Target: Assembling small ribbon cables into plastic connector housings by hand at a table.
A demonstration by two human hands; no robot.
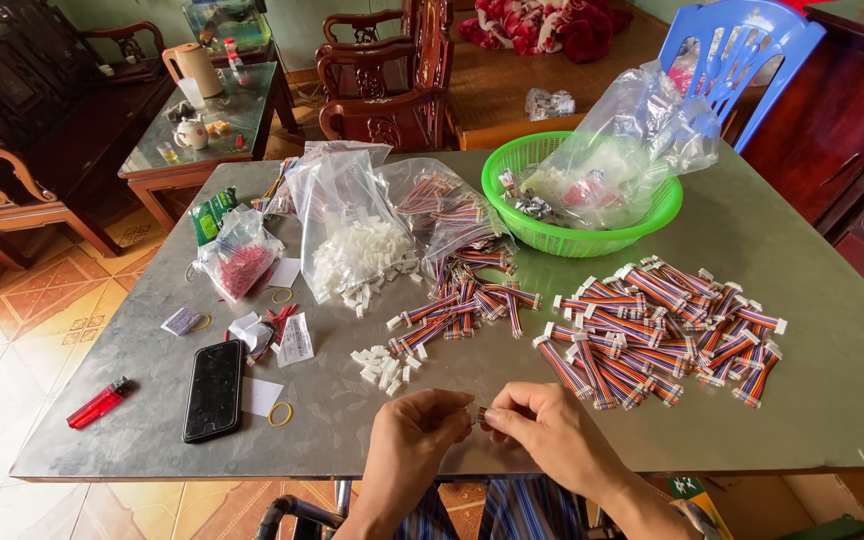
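My left hand [414, 432] and my right hand [542, 428] meet at the near edge of the grey metal table [802, 400], fingertips pinched together on one small multicoloured wire piece [478, 416]. Just beyond them lies a small heap of white plastic connectors [384, 366]. A loose pile of striped ribbon-wire pieces [462, 303] lies in the middle. A larger pile of wire pieces with white ends [662, 330] is spread to the right.
Clear bags of white connectors [352, 245], wires [447, 210] and red parts [239, 262] sit at the back left. A green basket [592, 240] holds more bags. A black phone [214, 389], red lighter [98, 403] and rubber bands lie left. A blue chair [742, 50] stands behind.
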